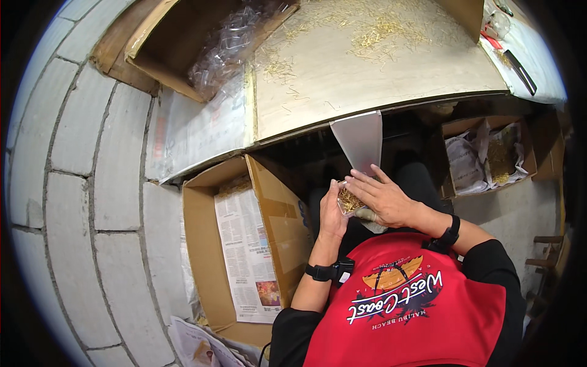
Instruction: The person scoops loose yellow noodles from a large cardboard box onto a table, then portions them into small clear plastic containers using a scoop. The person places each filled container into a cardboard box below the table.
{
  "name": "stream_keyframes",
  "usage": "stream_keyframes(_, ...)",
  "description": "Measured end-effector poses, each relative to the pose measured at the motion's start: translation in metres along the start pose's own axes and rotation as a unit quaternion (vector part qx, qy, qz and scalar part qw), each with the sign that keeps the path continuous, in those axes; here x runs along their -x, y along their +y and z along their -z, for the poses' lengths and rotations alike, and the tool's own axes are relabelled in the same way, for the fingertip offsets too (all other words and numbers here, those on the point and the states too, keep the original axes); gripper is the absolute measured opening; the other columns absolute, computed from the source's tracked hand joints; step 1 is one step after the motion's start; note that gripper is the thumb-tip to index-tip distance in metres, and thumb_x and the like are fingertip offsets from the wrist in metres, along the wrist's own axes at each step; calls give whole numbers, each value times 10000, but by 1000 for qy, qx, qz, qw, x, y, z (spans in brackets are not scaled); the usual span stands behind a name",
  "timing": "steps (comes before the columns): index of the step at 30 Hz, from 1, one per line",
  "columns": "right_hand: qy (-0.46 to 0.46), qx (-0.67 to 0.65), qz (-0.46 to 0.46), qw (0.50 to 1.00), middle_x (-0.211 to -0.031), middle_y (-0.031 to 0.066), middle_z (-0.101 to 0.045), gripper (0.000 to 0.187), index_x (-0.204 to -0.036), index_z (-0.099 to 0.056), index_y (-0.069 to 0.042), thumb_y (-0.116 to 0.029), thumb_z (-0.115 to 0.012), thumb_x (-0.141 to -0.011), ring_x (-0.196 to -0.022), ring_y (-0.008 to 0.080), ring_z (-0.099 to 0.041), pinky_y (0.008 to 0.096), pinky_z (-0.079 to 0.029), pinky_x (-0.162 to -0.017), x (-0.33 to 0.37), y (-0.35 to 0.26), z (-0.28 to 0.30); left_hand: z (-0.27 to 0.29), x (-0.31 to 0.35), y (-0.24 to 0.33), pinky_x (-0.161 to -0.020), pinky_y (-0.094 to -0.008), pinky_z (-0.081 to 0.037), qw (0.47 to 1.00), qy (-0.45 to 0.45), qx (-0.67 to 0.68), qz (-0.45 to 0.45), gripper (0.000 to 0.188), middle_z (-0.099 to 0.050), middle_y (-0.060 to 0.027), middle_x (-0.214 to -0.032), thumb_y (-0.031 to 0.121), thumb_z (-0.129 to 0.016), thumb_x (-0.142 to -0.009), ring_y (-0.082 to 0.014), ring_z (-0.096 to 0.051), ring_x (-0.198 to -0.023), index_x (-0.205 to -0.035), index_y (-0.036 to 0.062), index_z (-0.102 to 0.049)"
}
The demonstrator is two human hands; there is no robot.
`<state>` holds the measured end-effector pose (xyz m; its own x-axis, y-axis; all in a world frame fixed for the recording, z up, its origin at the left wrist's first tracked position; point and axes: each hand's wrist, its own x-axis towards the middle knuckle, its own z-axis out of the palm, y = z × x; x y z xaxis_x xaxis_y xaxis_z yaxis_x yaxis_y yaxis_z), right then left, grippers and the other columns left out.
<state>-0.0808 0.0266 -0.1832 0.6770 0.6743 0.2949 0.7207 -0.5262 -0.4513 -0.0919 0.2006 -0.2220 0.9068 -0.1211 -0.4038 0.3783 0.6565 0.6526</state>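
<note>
My left hand [332,215] grips a small clear plastic box [346,211] from its left side, low over my lap. Thin gold-coloured metal pieces [349,200], like pins, lie inside it. Its frosted, hinged lid [361,142] stands open, extending away from me toward the table edge. My right hand [391,199] lies over the box with its fingers stretched out flat, covering part of the contents. A pale cover sits on the right thumb. Under the right palm, the far side of the box is hidden.
Across the table [391,82] are scattered gold pieces [382,37]. A cardboard box [168,61] at far left holds clear plastic boxes [229,43]. Beside my left arm stands a newspaper-lined carton [278,238]; a divided carton [449,174] sits at right. A black-handled tool [520,70] lies at far right.
</note>
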Motion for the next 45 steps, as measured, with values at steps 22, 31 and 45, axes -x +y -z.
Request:
stream_keyframes(22, 104, -57, 116, 986, -1163, 82, -580, 331, -983, -639, -93, -146, -752, -676, -1159, 306, -513, 406, -451, -914, -2, 12, 10, -2, -4, 0, -618, -327, -595, 999, -39, 15, -5, 279, -621, -138, -1034, 172, -432, -960, -215, -665, -840, -1146, -14, -525)
stream_keyframes(31, 152, -136, 21, 979, -1074, 100, -612, 221, -912, -628, -45, -6, -688, -702, -1039, 300, -578, 370, -501, -829, -4, 14, 6, -2, 3, 6, -563, -329, -610, 996, -80, -41, 28, 280, -627, -135, -1009, 142, -511, -928, -199, -674, -794, -1161, -14, -523)
stream_keyframes(45, 17, -528, -371, 764, -669, 11, -611, 164, -814, -644, -2, -154, -634, -875, -547, 64, -545, 212, -427, -499, 12, 34, 5, -9, 4, 3, -577, -316, -599, 997, -47, -53, -2, 334, -629, -124, -993, 272, -443, -979, -191, -666, -825, -1141, -7, -525)
